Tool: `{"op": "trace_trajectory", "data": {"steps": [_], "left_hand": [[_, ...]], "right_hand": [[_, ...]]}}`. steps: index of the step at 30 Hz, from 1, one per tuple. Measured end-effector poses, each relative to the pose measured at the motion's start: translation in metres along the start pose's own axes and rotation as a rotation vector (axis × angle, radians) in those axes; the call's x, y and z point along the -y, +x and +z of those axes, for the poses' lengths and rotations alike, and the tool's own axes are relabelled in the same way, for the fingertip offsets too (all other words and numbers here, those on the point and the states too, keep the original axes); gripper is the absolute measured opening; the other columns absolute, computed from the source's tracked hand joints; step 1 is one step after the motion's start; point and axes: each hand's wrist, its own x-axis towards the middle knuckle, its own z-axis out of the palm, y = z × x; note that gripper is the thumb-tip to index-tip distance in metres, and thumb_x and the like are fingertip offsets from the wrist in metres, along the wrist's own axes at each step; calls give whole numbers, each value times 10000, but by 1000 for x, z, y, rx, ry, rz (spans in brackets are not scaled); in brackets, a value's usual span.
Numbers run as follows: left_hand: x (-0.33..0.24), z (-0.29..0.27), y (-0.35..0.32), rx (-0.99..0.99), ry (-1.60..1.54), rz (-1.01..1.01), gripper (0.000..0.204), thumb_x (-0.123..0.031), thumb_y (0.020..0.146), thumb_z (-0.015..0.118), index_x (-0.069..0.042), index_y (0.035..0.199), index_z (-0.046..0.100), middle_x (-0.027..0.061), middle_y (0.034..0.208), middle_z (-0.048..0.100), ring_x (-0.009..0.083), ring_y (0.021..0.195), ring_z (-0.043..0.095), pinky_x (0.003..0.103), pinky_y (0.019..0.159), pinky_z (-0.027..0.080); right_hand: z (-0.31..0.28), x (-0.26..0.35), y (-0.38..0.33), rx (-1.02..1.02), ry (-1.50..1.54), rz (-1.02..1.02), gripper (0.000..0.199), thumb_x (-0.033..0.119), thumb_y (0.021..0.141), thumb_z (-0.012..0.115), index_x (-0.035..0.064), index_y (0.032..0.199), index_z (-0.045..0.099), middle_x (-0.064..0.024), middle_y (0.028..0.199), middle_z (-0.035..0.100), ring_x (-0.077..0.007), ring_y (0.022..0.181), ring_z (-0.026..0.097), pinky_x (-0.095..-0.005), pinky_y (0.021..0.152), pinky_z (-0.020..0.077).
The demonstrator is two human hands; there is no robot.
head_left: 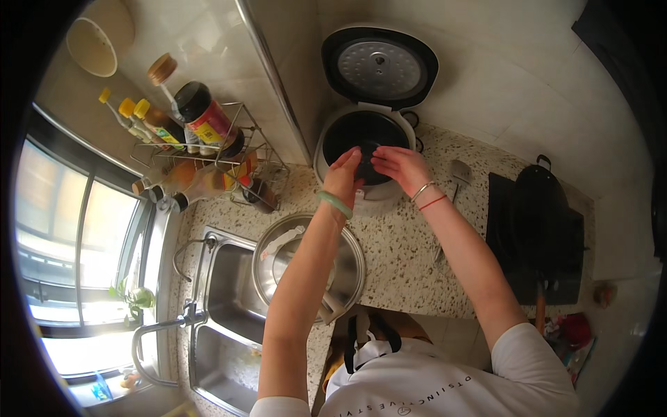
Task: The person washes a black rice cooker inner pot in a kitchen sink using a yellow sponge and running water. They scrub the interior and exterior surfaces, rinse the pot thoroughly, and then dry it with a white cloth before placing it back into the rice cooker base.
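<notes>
A rice cooker [325,156] stands against the far wall with its lid [380,64] raised. Its dark inner pot [344,128] shows between and beyond my hands. My left hand [343,174], with a green bangle at the wrist, is over the near left rim, fingers apart and slightly bent. From the other side my right hand [403,167] reaches over the pot with fingers stretched out. Nothing shows in either hand. A small gap separates the two hands. What lies at the bottom of the pot is partly hidden by them.
A round metal basin [359,260] sits left beside the double sink [229,271], partly behind my left forearm. A wire rack [271,156] of sauce bottles stands at far left. On the right are a metal turner [458,174] and a dark wok [538,194] on the stove.
</notes>
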Motion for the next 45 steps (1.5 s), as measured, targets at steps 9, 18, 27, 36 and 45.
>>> {"op": "trace_trajectory", "data": {"steps": [9,18,27,36,45], "left_hand": [[-3,-14,42,-457,79,261,478,-31,844,652,-6,1309,543,85,1194,603,157,1044,559,274,908,434],[-12,-5,36,-441,22,185,565,-26,850,614,32,1386,446,146,1370,512,230,1243,490,311,1037,371],[-14,-3,34,-453,9,157,563,-49,852,605,24,1387,446,150,1371,507,236,1253,479,314,1042,366],[-9,-20,36,-387,-42,159,544,-135,873,584,-81,1400,459,75,1306,549,194,1208,474,375,904,395],[-45,-13,-56,-333,-116,214,517,-117,893,567,-102,1399,464,12,1191,597,132,1082,539,404,904,432]], "right_hand": [[-25,25,52,-190,-410,-128,253,48,960,473,-29,1149,622,-150,1097,652,-192,836,674,-303,602,579],[-50,23,78,-371,-992,-449,289,9,894,500,10,1131,666,-148,1098,681,-253,917,676,-354,768,553],[-68,18,90,-366,-751,-373,285,-54,851,513,-3,1061,698,-158,1036,702,-241,962,668,-340,843,529],[-44,42,71,-361,-562,-300,269,1,925,483,10,1072,708,-40,965,674,-131,842,592,-269,759,483],[9,96,-2,-127,-540,-414,239,82,954,543,37,1139,688,20,913,652,-39,693,474,-195,589,397]]}}
